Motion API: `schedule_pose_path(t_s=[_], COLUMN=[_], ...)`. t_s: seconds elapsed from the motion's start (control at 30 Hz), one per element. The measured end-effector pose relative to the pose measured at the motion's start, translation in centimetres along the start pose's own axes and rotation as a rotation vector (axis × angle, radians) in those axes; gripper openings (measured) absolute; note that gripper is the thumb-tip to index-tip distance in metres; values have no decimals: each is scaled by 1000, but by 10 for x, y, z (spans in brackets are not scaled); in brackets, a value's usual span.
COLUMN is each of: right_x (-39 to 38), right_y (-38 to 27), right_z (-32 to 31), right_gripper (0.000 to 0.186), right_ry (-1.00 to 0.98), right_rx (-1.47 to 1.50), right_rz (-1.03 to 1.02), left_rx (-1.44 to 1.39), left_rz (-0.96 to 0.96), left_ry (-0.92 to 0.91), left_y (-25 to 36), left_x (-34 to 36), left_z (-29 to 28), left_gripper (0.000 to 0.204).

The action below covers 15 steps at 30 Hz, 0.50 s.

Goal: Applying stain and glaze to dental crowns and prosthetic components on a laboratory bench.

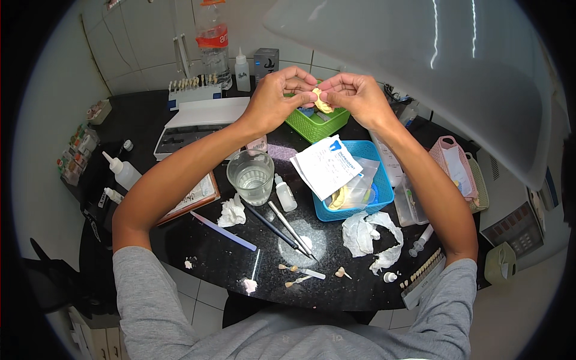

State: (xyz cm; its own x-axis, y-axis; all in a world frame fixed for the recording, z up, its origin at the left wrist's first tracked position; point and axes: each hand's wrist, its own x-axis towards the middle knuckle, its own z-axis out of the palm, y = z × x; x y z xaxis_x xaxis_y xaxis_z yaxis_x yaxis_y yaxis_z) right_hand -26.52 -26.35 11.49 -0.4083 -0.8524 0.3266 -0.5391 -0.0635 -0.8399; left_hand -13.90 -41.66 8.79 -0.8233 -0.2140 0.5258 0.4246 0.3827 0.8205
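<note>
Over the green basket (318, 128), both my arms reach far forward and my hands meet fingertip to fingertip. A small yellow dental cast (324, 104) is pinched between them, its toothed edge toward me. My left hand (281, 95) is closed at the cast's left side with thumb and fingertips. Closed on the right side of it is my right hand (355, 99). The fingers cover part of the cast. Nearer to me, a blue basket (355, 213) holds another yellow cast (338, 198), a clear plastic bag and a written paper slip (329, 167).
A glass of water (254, 180), a dropper bottle (285, 195) and slim brushes (270, 227) lie mid-table. Crumpled tissue (360, 235), small tooth pieces (300, 273) and a shade guide (423, 279) sit nearer. A grey translucent shield (420, 66) hangs at upper right.
</note>
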Motion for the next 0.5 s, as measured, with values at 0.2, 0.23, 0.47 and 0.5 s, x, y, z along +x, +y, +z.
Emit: schedule_pose_path(t_s=[0.2,0.23,0.47,0.5], right_x=[-1,-1,-4,-5], right_y=[2,2,0,0], right_z=[2,2,3,3], right_gripper=[19,20,19,19], right_ry=[8,5,7,7], right_rx=[-34,-8,3,3], right_rz=[3,0,12,12], left_rx=[61,62,51,53], left_rz=[33,34,19,23], left_ry=[-9,-9,-1,-3], left_y=[0,0,-2,-3], left_x=[-2,-2,-1,-1], left_z=[-2,-2,-3,-2], left_gripper=[18,18,17,17])
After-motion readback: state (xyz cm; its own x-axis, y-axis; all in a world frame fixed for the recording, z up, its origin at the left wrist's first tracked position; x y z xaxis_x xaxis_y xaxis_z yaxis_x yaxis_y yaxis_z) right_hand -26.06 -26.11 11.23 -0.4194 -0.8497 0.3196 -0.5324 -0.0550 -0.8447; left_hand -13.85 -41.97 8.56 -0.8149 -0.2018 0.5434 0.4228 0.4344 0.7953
